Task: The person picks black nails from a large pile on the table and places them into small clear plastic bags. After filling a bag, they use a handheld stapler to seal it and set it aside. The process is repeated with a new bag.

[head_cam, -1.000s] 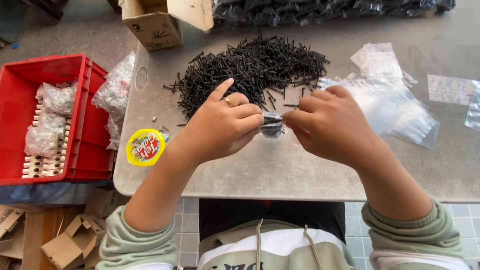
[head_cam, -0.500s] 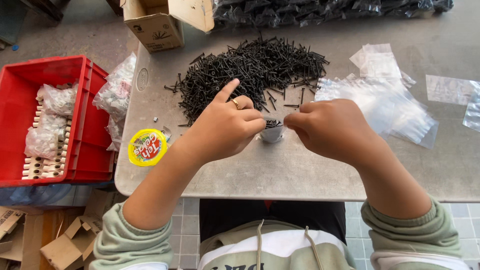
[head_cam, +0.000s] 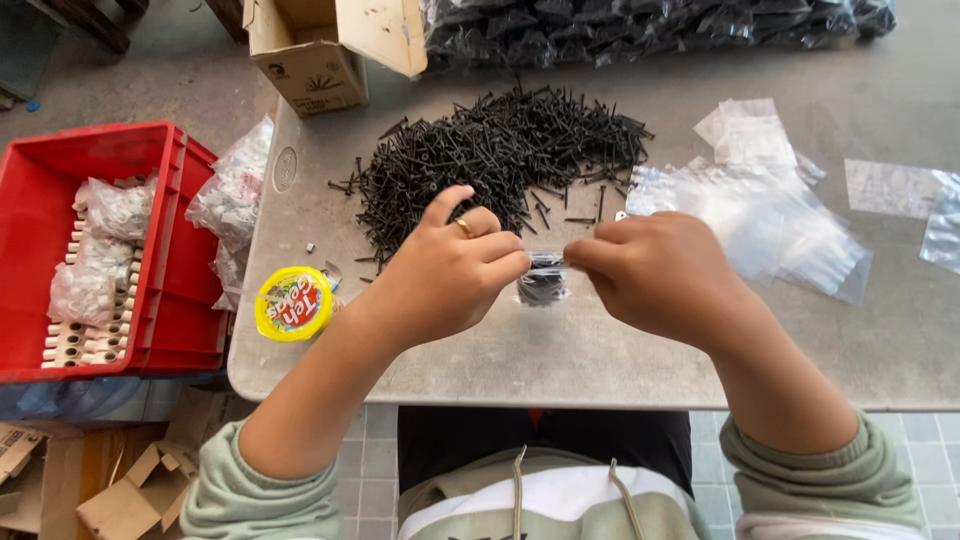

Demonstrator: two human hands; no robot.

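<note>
My left hand (head_cam: 450, 270) and my right hand (head_cam: 660, 275) pinch the top of a small clear plastic bag (head_cam: 543, 282) filled with black screws, holding it between them just above the grey table (head_cam: 560, 350). The fingertips of both hands meet at the bag's mouth. A gold ring sits on a finger of my left hand. Behind the hands lies a large loose pile of black screws (head_cam: 500, 150). A heap of empty clear bags (head_cam: 760, 215) lies to the right of my right hand.
A round yellow lid (head_cam: 294, 303) lies left of my left hand. A red crate (head_cam: 100, 250) with bagged white parts stands beside the table's left edge. A cardboard box (head_cam: 320, 50) and filled dark bags (head_cam: 650, 25) sit at the back.
Both hands stay on the small bag; they have shifted slightly apart, so more of the bag shows between them.
</note>
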